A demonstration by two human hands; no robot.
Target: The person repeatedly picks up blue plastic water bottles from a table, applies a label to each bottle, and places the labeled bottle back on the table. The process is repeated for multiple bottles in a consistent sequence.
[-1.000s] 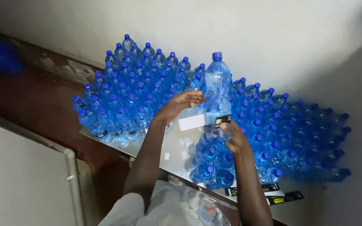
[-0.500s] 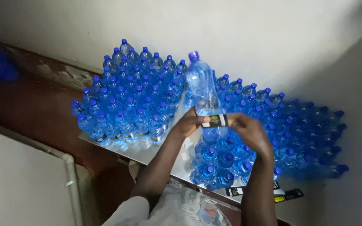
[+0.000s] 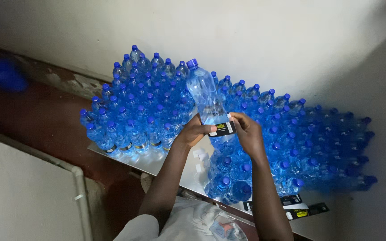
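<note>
A bare pale wall [image 3: 264, 40] backs a table [image 3: 157, 163] crowded with blue-capped bottles [image 3: 144, 111]. At frame centre, the left hand [image 3: 195, 131] and right hand [image 3: 249, 129] pinch a dark label [image 3: 222, 128] onto a raised bottle [image 3: 206, 96] — most bottles look unlabelled, spare labels [image 3: 298, 209] lower right.

Rows of blue-capped bottles [image 3: 144, 107] fill the frame's centre and right on a metal table [image 3: 126, 157]. Small white paper scraps [image 3: 200, 157] lie mid-table. Dark labels [image 3: 296, 208] sit lower right. A pale wall [image 3: 269, 40] spans the top.
</note>
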